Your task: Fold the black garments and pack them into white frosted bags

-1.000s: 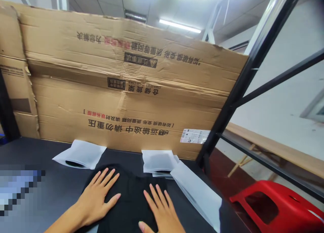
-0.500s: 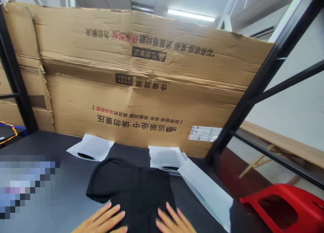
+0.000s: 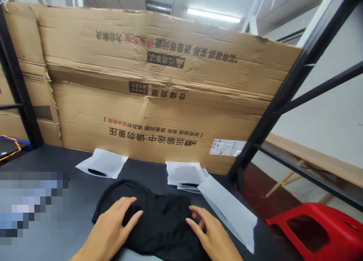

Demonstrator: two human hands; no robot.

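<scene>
Fabric (image 3: 163,225), black and loosely rumpled, in the head view: we find it on the dark surface (image 3: 76,200), beneath and between the two hands, with pale pouches (image 3: 183,173) lying beyond it and to its right. The left hand (image 3: 106,230) is over its left part, thumb and fingers apart; the right hand (image 3: 215,230) is at its right side, thumb and forefinger apart, the other fingers curled. Whether either hand presses on the fabric we cannot tell. From the soft folds and the rounded left edge we judge the piece light, limp and hardly fragile, apt to wrinkle if pushed from one side only. We would expect little slipperiness, though so dark a finish is difficult to read. The best hold, in our judgement, is a shallow pinch at the far edge, one hand toward each end, so that any layers rise together.
</scene>
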